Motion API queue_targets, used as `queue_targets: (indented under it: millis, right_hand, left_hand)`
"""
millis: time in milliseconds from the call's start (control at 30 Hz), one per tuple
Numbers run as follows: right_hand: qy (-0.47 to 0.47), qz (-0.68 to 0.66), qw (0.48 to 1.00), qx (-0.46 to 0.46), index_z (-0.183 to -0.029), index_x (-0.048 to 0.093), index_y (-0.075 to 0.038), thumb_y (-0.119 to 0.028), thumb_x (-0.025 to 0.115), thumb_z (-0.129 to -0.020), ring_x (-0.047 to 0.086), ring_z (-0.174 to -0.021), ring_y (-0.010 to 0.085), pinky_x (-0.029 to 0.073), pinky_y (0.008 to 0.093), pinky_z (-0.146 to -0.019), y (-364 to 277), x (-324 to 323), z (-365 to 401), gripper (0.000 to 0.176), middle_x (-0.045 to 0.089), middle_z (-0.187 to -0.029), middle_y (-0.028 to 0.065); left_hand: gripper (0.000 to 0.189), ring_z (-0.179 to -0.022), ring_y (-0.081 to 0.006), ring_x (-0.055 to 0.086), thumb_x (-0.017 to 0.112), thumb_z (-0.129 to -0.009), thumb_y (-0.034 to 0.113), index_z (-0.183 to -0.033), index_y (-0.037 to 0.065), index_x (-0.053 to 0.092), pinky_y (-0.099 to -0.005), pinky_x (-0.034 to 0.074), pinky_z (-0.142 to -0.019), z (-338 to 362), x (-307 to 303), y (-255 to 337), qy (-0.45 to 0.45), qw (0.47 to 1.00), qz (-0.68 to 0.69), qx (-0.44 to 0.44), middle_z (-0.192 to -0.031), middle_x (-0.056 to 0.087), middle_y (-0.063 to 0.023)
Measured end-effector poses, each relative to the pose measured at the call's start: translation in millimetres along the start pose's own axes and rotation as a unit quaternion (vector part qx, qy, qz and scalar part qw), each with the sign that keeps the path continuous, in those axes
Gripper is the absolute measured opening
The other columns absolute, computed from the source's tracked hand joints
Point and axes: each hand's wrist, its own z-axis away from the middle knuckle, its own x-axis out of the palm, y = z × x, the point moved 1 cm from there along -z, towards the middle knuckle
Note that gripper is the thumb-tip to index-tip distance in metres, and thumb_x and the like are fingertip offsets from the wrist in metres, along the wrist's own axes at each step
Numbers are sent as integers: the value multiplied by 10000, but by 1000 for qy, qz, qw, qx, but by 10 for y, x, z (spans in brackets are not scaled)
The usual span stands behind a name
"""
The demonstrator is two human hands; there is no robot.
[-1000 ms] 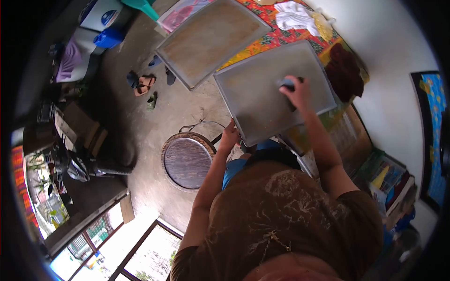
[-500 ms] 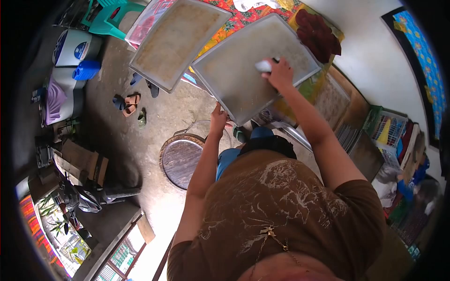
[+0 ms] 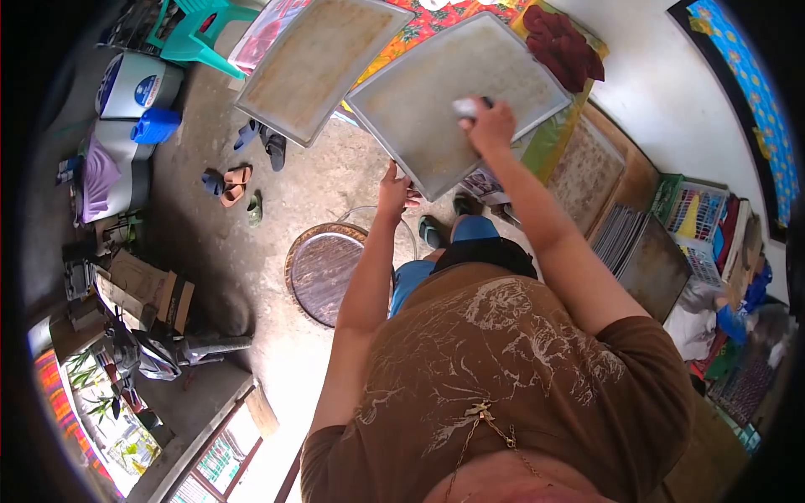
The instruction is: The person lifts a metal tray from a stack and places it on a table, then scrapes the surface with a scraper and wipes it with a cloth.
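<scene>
A large grey metal tray (image 3: 436, 92) lies on a bright patterned cloth (image 3: 436, 29) ahead of me. My left hand (image 3: 394, 189) grips the tray's near edge. My right hand (image 3: 489, 124) presses a small pale scrubbing pad (image 3: 464, 106) onto the middle of the tray's surface. A second tray (image 3: 319, 63), brownish with residue, lies beside it on the left.
A round wooden stool (image 3: 323, 272) stands on the concrete floor below my left arm. Sandals (image 3: 235, 180) lie on the floor to the left. A dark red cloth (image 3: 566, 46) sits past the tray. More stacked trays (image 3: 646, 260) are at the right, plastic containers (image 3: 138, 84) at far left.
My right hand has moved the pad across the tray, first away and to the left, then a little nearer. My left hand stays on the tray's edge. The view has swung right.
</scene>
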Motion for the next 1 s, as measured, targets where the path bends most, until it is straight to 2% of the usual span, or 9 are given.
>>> queue_targets:
  millis: [67, 233, 300, 367, 500, 600, 767, 900, 1000]
  right_hand:
    - [23, 31, 997, 61, -1172, 575, -335, -358, 734, -724, 474, -1085, 333, 399, 491, -871, 262, -101, -191, 476, 481, -1108, 126]
    - [-46, -26, 999, -12, -1183, 566, -350, -371, 767, -693, 481, -1079, 316, 407, 465, -861, -205, 160, 146, 529, 482, -1110, 115]
    - [-16, -37, 993, -109, -1188, 568, -347, -359, 781, -686, 488, -1090, 330, 413, 466, -880, -576, 214, 440, 545, 484, -1126, 121]
    - [-48, -100, 991, -76, -1195, 566, -344, -356, 781, -694, 491, -1099, 339, 418, 474, -892, -536, 129, 344, 546, 482, -1142, 128]
    - [-64, -130, 989, 29, -1231, 534, -357, -385, 784, -700, 492, -1113, 347, 443, 486, -889, 59, -195, -256, 588, 456, -1197, 149]
    - [-21, -64, 994, 83, -1251, 509, -363, -387, 776, -716, 475, -1123, 347, 441, 485, -889, 761, -492, -746, 599, 430, -1211, 143]
    - [9, 43, 993, 113, -1277, 476, -341, -375, 766, -732, 469, -1100, 322, 440, 477, -871, 1475, -558, -1277, 618, 418, -1204, 137]
    - [-45, -40, 994, 91, -1248, 494, -324, -373, 748, -747, 473, -1100, 321, 435, 477, -866, 1248, -251, -1037, 564, 426, -1195, 139]
    - [-58, -95, 992, -63, -1243, 511, -310, -385, 752, -730, 486, -1089, 318, 433, 483, -872, 712, 240, -522, 572, 451, -1153, 139]
  left_hand:
    - [718, -733, -211, 650, 466, -885, 9, -1512, 131, 137, -322, 565, -547, 75, -10, -64, -33, 999, 19, -23, -965, 627, -141]
    - [757, -829, -198, 632, 470, -855, -9, -1517, 143, 135, -317, 546, -677, 264, 87, -251, -61, 998, 32, -14, -1243, 544, -162]
    - [782, -891, -188, 597, 485, -834, 5, -1519, 158, 142, -320, 516, -714, 287, 89, -268, -42, 999, 0, 5, -1280, 531, -160]
    - [821, -993, -184, 529, 521, -797, 42, -1521, 191, 163, -329, 462, -754, 362, 105, -195, -23, 998, -61, 9, -1348, 500, -152]
    - [776, -1022, -207, 524, 542, -826, 98, -1514, 179, 192, -349, 447, -743, 290, -26, -571, 98, 993, -42, 52, -1357, 495, -144]
    - [758, -1028, -213, 531, 551, -845, 119, -1512, 166, 196, -358, 450, -750, 576, 240, -456, 120, 993, 15, -12, -1342, 503, -149]
    - [782, -865, -164, 578, 577, -813, 72, -1503, 121, 212, -268, 470, -570, 660, 663, -509, 173, 983, 59, 2, -1200, 571, -152]
    - [767, -906, -150, 560, 571, -825, 91, -1505, 162, 222, -334, 483, -690, 625, 829, -498, 198, 980, 4, 24, -1073, 561, -53]
    - [749, -895, -143, 560, 573, -818, 92, -1492, 189, 261, -339, 475, -681, 577, 911, -490, 215, 976, 8, 17, -1048, 567, -34]
